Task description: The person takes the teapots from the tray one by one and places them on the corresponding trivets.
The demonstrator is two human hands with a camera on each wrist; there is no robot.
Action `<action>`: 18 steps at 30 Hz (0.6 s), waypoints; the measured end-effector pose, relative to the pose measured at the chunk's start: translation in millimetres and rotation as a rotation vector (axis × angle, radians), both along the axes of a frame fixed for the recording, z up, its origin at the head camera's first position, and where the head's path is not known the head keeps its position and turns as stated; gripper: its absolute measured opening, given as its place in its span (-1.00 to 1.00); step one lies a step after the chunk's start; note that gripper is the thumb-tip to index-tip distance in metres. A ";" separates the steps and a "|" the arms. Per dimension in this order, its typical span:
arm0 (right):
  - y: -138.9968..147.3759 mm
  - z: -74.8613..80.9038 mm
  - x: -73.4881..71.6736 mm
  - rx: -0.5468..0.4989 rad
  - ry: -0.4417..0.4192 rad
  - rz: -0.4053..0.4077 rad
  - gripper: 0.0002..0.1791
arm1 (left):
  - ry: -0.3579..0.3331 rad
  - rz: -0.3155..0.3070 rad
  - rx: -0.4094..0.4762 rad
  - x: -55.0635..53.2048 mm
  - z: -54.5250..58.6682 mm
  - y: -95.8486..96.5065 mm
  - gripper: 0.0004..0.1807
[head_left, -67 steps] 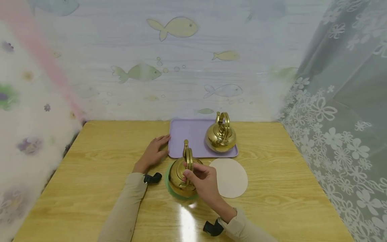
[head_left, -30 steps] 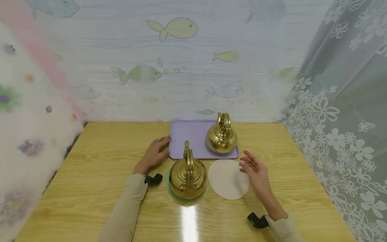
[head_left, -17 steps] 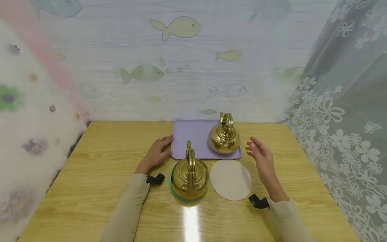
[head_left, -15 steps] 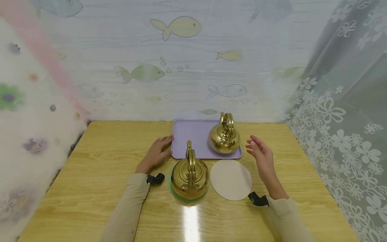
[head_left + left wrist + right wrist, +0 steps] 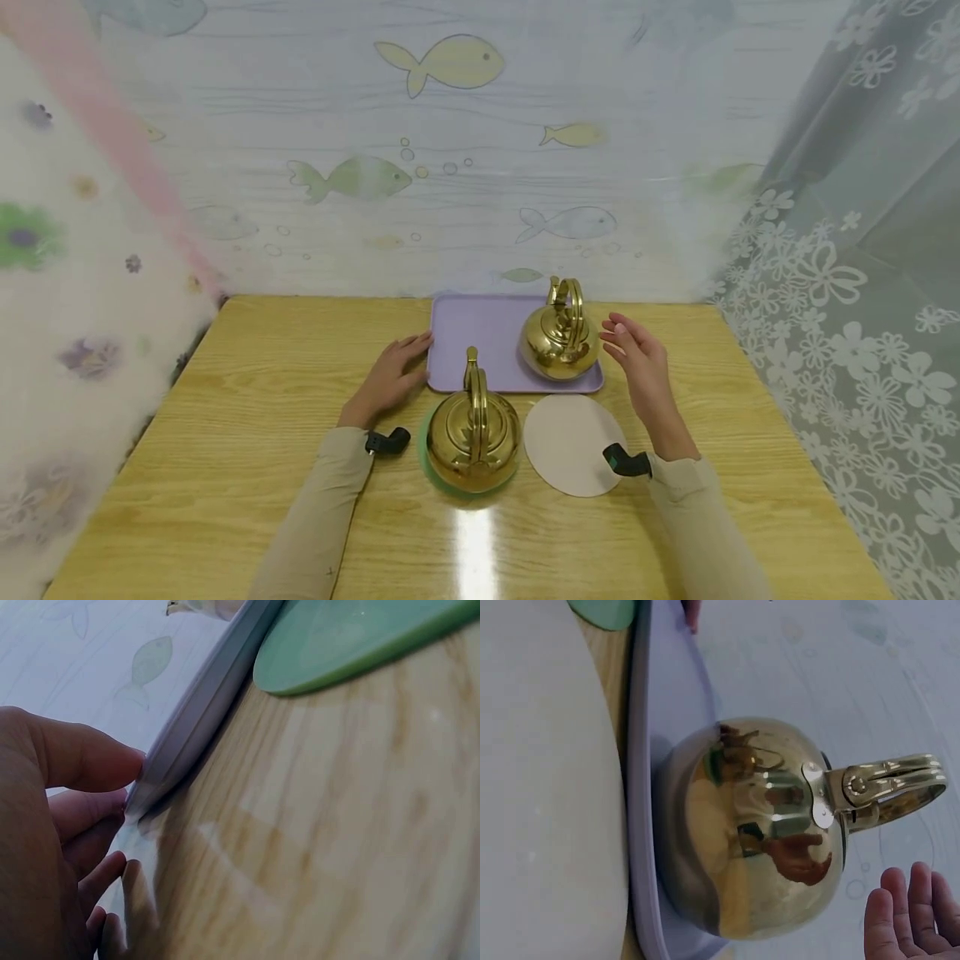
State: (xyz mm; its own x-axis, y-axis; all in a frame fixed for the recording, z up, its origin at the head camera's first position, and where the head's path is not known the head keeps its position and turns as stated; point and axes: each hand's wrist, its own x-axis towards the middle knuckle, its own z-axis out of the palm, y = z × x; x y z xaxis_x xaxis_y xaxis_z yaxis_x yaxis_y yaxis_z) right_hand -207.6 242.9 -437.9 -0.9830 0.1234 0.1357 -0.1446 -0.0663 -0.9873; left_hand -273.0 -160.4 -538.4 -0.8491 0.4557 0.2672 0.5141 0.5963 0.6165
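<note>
Two shiny brass kettles with upright handles stand in the head view. One kettle [image 5: 474,442] sits on a green round mat [image 5: 424,462]; the other kettle [image 5: 558,346] stands at the right end of a lilac tray [image 5: 476,342]. My left hand [image 5: 390,379] lies on the table, its thumb and fingertips against the tray's left rim, seen close in the left wrist view. My right hand [image 5: 637,354] is raised just right of the tray kettle, fingers loosely bent and holding nothing. The right wrist view shows its fingers [image 5: 921,911] beside that kettle's handle [image 5: 900,787].
A cream round mat [image 5: 573,446] lies right of the green one, in front of the tray. The wooden table [image 5: 247,467] ends at a wall [image 5: 337,242] with fish drawings. A lace curtain [image 5: 825,325] hangs at the right.
My right hand has let go of the kettle on the green mat, moved right and then forward to beside the tray kettle. My left hand has stayed at the tray's rim.
</note>
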 end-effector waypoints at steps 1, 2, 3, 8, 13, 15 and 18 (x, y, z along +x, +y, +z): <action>-1.6 1.4 -2.3 -0.011 -0.002 0.007 -0.46 | 0.000 0.001 0.002 -0.1 0.5 0.4 -0.30; -3.0 2.5 -4.7 -0.015 -0.002 0.017 -0.46 | 0.002 0.002 0.003 -0.4 0.8 0.7 -0.30; -4.3 3.6 -6.9 -0.015 -0.003 0.030 -0.45 | 0.005 0.002 0.004 -0.7 1.1 1.1 -0.30; -11.9 6.8 -13.5 -0.005 -0.004 0.074 -0.36 | 0.005 0.003 0.000 0.5 0.6 1.4 -0.31; -17.3 10.2 -18.0 -0.024 -0.021 0.089 -0.34 | -0.010 0.005 0.002 1.1 1.6 2.1 -0.31; -19.1 12.5 -20.2 -0.018 -0.028 0.097 -0.33 | -0.007 0.006 0.009 0.8 2.6 2.2 -0.31; -21.7 14.6 -23.1 -0.014 -0.049 0.106 -0.33 | 0.006 0.008 0.009 1.9 2.3 2.2 -0.31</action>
State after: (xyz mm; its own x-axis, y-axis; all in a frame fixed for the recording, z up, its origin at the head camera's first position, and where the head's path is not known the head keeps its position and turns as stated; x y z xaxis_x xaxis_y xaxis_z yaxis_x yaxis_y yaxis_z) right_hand -230.7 221.2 -423.3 -0.9961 0.0203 0.0861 -0.0876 -0.0924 -0.9919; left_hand -271.0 -158.2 -536.1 -0.8513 0.4463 0.2758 0.5125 0.5953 0.6188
